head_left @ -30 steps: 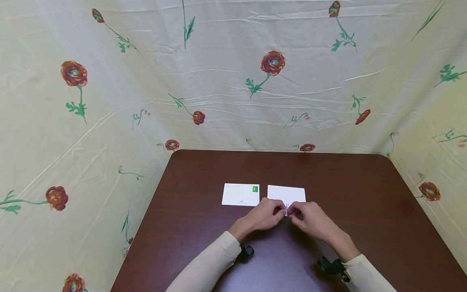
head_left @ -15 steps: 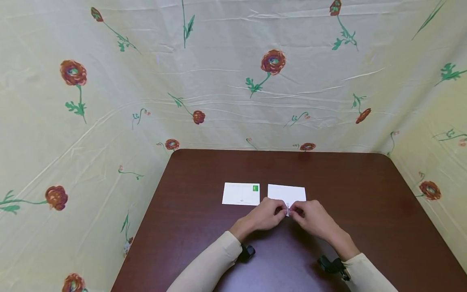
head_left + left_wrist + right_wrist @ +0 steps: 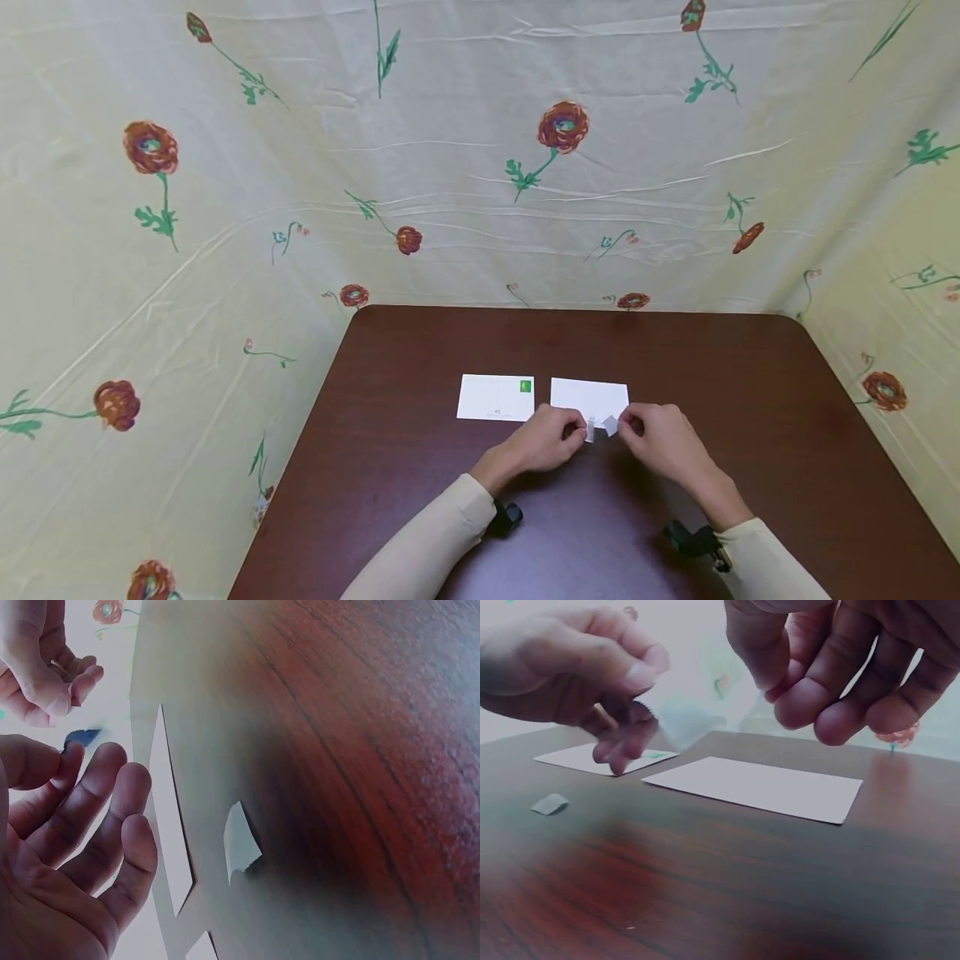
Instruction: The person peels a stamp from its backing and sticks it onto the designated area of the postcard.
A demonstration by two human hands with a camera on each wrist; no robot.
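Note:
In the head view my left hand [image 3: 536, 439] pinches a small stamp [image 3: 590, 431] between thumb and forefinger. It shows a serrated edge in the right wrist view and looks dark blue in the left wrist view. My right hand [image 3: 666, 443] pinches a small piece of white paper [image 3: 611, 426] just to its right, apart from the stamp. Behind both hands lies a blank-looking white postcard [image 3: 585, 395], its near edge partly covered by them. Left of it lies another postcard [image 3: 491, 400] with a green stamp [image 3: 525, 387] at its top right corner.
A torn scrap of paper [image 3: 550, 804] lies on the brown table [image 3: 420, 350], hidden in the head view. A flowered cloth [image 3: 465, 167] hangs around the table's back and sides. Both wrists wear black cameras.
My hands were together on one small thing. Now the right hand has drawn away to the right with the white paper, while the left stays put with the stamp.

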